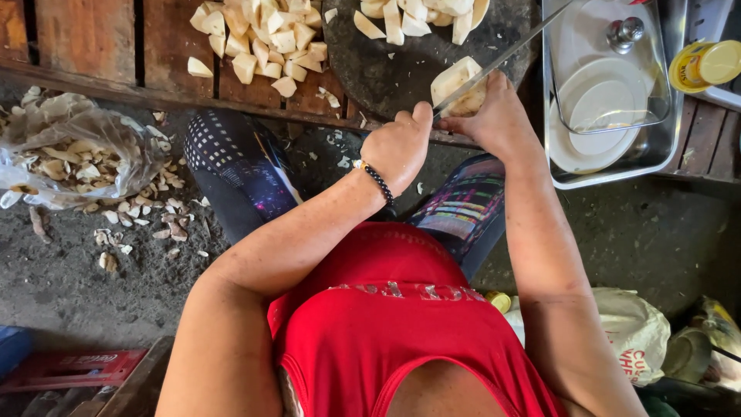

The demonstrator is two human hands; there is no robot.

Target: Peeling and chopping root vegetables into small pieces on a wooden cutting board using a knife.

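Head view, looking straight down: the left hand (397, 147) is curled into a fist around the handle of a long knife (502, 58), thumb up toward the blade, a dark bead bracelet (378, 184) on its wrist. The blade runs up and to the right across a pale peeled root chunk (455, 83), which rests at the near edge of a round dark chopping board (401, 69). The right hand (494, 116) is cupped over the chunk, fingers pressed together on its far side and mostly hidden, holding it against the board. Both forearms reach forward from a red top, elbows bent outward.

The board lies on a wooden plank desk (93, 38). A heap of cut pale pieces (262, 38) lies left of the board across the planks, and more cut pieces (421, 15) sit at the board's far edge.

On packages: a clear plastic bag (69, 147) holding peelings lies on the ground below the desk's near left edge, with loose peelings (147, 216) just beside it. A yellow round-lidded tub (706, 66) stands at the right edge. A white printed sack (637, 332) lies on the ground, lower right. A metal tray (671, 147) right of the board holds white plates and a glass lid (617, 46).
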